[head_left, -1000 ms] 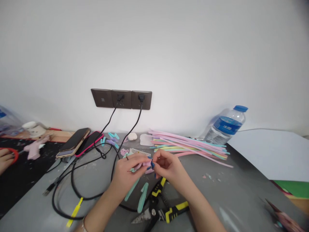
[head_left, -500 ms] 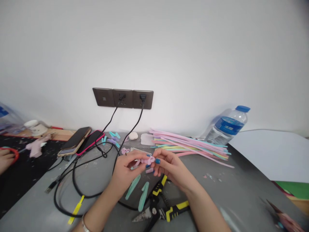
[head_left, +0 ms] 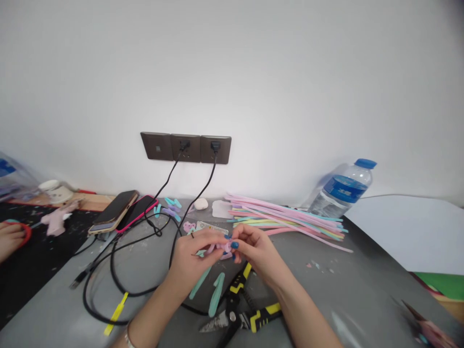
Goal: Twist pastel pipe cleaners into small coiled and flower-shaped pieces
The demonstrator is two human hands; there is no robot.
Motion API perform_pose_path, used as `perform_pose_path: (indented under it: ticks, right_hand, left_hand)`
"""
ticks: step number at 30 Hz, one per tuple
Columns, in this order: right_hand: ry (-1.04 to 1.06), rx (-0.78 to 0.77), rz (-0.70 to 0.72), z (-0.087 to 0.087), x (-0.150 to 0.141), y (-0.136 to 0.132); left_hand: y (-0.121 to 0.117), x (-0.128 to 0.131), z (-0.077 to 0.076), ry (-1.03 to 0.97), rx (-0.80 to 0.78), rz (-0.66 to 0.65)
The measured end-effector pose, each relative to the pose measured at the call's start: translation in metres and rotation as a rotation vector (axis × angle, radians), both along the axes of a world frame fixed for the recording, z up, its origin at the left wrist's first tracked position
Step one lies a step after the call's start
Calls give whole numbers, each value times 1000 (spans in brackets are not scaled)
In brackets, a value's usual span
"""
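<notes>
Over the grey table, my left hand (head_left: 197,251) pinches a small twisted pink pipe cleaner (head_left: 217,247) between thumb and fingers. My right hand (head_left: 253,249) meets it from the other side, thumb and fingers closed on the piece's right end. Fingertips hide much of its shape. Below my hands lie two bent mint-green pipe cleaner pieces (head_left: 216,295). Beside them rest yellow-and-black wire pliers (head_left: 235,314), jaws pointing left. Just behind my left hand sits a small pink curled piece (head_left: 188,226), close to a printed card (head_left: 212,227).
A bundle of pastel pipe cleaners (head_left: 290,217) lies at the back, beside a tilted water bottle (head_left: 344,188). Black cables (head_left: 112,270) loop across the left, near phones (head_left: 116,210). Scissors (head_left: 424,321) lie at front right. Another person's hand (head_left: 10,239) holds red-handled scissors at far left.
My fingers have shifted on the pink piece: the loop that showed between my fingertips is now more covered, and my right thumb presses over it. The view has moved very slightly.
</notes>
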State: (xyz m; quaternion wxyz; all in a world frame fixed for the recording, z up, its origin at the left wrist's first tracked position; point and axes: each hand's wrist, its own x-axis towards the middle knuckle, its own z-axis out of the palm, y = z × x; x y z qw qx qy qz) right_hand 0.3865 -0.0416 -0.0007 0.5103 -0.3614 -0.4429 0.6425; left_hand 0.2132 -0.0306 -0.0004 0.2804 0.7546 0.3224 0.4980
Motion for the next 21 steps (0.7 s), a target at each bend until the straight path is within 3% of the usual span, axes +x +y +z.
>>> perform_pose_path:
  ticks: [6, 14, 21]
  right_hand:
    - [-81, -17, -3, -1, 4, 2]
    - [129, -154, 89, -3, 6, 0]
    - [140, -196, 95, -5, 4, 0]
  left_hand:
    - [-1, 2, -3, -10, -16, -32]
    - [0, 3, 2, -68, -66, -2]
    - [1, 4, -4, -29, 15, -35]
